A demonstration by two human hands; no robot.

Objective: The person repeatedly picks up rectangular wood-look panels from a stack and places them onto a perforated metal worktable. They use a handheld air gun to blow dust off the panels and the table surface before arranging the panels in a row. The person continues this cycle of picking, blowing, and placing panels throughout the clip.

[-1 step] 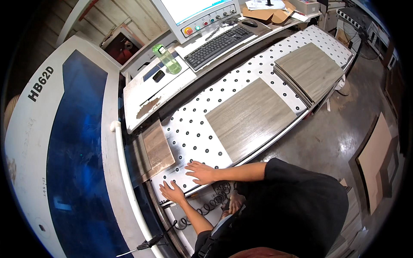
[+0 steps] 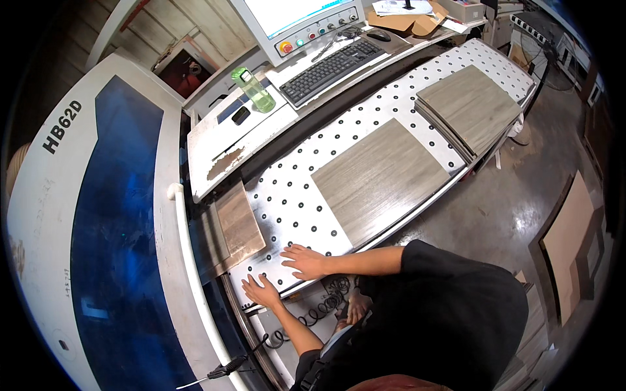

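My left hand (image 2: 261,291) lies on the near left corner of a white table (image 2: 297,212) dotted with black studs, its fingers spread. Just to the right, my right hand (image 2: 305,262) rests on the same table edge, fingers stretched out, holding nothing. Beyond my hands, a brown wood-grain board (image 2: 240,225) reaches partly under the machine at the left. A grey-brown wood-grain panel (image 2: 381,182) lies flat on the table to the right of my right hand, apart from it. Farther right is a stack of similar panels (image 2: 471,107).
A large white and blue machine (image 2: 124,215) with a white rail (image 2: 195,280) stands at the left. Behind the table, a desk carries a keyboard (image 2: 332,70), a monitor (image 2: 293,16) and a green bottle (image 2: 254,91). A coiled black hose (image 2: 336,290) hangs below the table; cardboard (image 2: 567,241) lies at the right.
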